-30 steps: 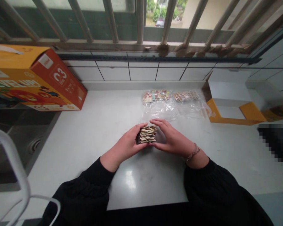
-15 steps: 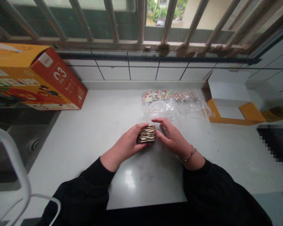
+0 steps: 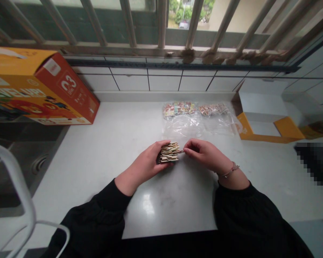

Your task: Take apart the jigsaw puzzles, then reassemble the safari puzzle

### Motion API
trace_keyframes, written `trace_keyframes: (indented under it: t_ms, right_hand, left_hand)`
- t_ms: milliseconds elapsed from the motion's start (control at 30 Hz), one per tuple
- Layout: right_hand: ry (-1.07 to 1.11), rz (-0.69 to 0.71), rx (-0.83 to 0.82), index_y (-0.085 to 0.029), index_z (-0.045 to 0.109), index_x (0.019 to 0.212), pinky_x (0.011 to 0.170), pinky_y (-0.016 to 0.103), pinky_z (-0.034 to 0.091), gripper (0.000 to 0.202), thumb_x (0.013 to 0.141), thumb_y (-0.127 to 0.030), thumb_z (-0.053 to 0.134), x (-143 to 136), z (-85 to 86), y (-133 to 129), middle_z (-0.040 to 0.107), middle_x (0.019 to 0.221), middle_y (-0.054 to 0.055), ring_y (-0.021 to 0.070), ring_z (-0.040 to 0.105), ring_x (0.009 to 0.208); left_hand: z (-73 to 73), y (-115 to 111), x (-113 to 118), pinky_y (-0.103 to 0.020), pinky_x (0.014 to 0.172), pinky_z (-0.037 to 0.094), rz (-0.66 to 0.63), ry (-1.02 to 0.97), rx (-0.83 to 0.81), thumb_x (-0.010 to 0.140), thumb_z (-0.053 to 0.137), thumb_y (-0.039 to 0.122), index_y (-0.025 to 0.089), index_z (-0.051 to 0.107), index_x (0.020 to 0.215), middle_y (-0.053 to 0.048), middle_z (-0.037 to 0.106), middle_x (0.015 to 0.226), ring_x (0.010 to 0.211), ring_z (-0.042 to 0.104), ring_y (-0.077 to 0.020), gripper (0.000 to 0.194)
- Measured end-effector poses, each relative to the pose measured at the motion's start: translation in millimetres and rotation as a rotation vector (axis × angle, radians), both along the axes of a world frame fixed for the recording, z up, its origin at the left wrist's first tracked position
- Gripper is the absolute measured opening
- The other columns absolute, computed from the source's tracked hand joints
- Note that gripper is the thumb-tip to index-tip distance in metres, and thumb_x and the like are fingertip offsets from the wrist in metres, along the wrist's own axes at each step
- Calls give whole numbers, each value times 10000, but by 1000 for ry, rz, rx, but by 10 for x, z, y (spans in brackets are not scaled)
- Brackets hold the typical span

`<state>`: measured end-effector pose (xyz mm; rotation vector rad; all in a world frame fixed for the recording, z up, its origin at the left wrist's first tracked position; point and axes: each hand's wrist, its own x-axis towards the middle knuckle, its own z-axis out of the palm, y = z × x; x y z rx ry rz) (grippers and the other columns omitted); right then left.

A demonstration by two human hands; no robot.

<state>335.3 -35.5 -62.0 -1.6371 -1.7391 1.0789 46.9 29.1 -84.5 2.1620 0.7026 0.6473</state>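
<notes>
My left hand [image 3: 150, 159] is wrapped round a stack of puzzle pieces [image 3: 169, 152], its uneven pale cardboard edges facing right. Thumb and fingers clasp the stack from above and below, just over the white counter. At the stack's right side, my right hand [image 3: 201, 153] is closed in a pinch on one thin puzzle piece [image 3: 181, 151] that sticks out beyond the others. Two clear plastic bags lie behind my hands, a left bag of colourful pieces [image 3: 179, 108] and a right bag of pieces [image 3: 213, 109].
An orange and red cardboard box [image 3: 70, 89] stands at the left beside the sink [image 3: 13, 157]. An opened yellow box [image 3: 269, 125] with a white inside lies at the back right. A white curved tube [image 3: 18, 179] rises at the lower left. Window bars [image 3: 161, 25] run above the tiles.
My right hand has shifted right and closed from spread fingers into a pinch, drawing one puzzle piece partly out of the stack. My left hand has stayed in place.
</notes>
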Motion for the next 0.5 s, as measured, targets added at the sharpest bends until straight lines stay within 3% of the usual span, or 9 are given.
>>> trace_keyframes:
  t_ms: [233,367,500]
  right_hand:
    - [-132,7,130,-239,730,965,744,315,477,37,1002,-240,724,-197,-105,11,773,888,3,184,681,796]
    - [-201,7,174,-233,689,935,702,310,452,73,1002,-224,717,-278,-118,-2,754,859,9,180,665,761]
    - [-172,13,167,-241,709,1020,758,341,523,47,1040,-260,671,-208,-84,-15,765,895,21,199,701,801]
  left_hand:
    - [5,-6,-3,-532,1152,590,6,8,-24,947,882,344,311,485,1588,-131,674,1522,1360,708,-325,755]
    - [5,-5,-6,-541,1147,593,3,13,-22,950,872,329,304,478,1592,-135,678,1513,1351,712,-328,753]
    - [-2,-7,0,-565,1169,580,10,19,-35,940,880,340,312,467,1592,-137,664,1525,1371,696,-341,772]
